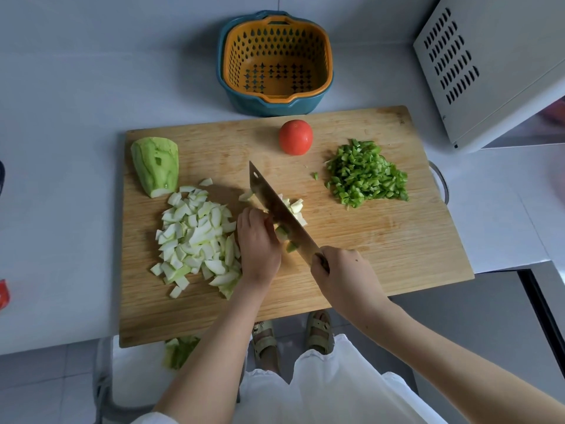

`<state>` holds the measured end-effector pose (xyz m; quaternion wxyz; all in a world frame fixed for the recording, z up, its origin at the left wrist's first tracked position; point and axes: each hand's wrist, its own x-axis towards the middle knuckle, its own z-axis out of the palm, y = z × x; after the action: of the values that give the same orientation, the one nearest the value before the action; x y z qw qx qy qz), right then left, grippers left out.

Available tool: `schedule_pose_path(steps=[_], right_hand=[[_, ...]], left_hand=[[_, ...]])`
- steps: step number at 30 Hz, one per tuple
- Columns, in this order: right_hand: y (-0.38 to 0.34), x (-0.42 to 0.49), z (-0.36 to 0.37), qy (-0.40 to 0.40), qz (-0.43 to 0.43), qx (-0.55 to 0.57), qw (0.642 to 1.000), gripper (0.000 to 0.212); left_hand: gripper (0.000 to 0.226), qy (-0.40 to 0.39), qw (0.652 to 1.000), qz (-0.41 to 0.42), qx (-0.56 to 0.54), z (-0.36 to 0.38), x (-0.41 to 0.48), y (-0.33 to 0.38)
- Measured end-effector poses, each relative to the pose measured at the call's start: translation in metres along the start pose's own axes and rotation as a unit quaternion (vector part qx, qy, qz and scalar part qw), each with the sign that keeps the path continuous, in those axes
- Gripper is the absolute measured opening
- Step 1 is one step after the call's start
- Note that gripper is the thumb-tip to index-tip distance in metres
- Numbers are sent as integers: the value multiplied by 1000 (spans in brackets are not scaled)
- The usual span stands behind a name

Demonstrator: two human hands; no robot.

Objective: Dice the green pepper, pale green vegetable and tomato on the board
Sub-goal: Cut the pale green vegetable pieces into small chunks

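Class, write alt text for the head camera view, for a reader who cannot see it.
A person's right hand grips a cleaver, cutting the pale green vegetable that the left hand holds down on a cutting board. A pile of diced pieces and an uncut chunk lie to the left, diced green pepper to the right, a whole tomato at the back.

We log a red object (3,293), cut by the left edge, unidentifiable. Hidden in the right hand (342,276): the knife (275,206) handle. Cropped right: the white appliance (504,71).
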<state>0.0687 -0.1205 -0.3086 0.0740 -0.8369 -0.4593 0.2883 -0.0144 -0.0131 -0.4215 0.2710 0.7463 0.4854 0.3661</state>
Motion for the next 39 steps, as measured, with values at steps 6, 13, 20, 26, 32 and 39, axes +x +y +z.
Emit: schedule_pose_path(steps=[6, 13, 20, 26, 32, 39], right_hand=[[-4, 13, 8, 1, -1, 22, 1000, 39], [2, -4, -6, 19, -4, 24, 1000, 38], [-3, 4, 1, 8, -9, 8, 1000, 39], [-6, 8, 4, 6, -4, 22, 1000, 40], [-7, -3, -7, 30, -13, 39, 999, 42], [-6, -7, 1, 7, -7, 29, 1000, 41]], left_hand=[[14, -14, 1000, -28, 1, -2, 1, -1], [12, -16, 999, -33, 13, -6, 1, -2], [15, -61, 998, 11, -14, -14, -13, 13], [19, -83, 996, 0, 15, -12, -14, 7], [15, -97, 994, -23, 43, -11, -17, 6], [21, -77, 997, -13, 8, -13, -17, 10]])
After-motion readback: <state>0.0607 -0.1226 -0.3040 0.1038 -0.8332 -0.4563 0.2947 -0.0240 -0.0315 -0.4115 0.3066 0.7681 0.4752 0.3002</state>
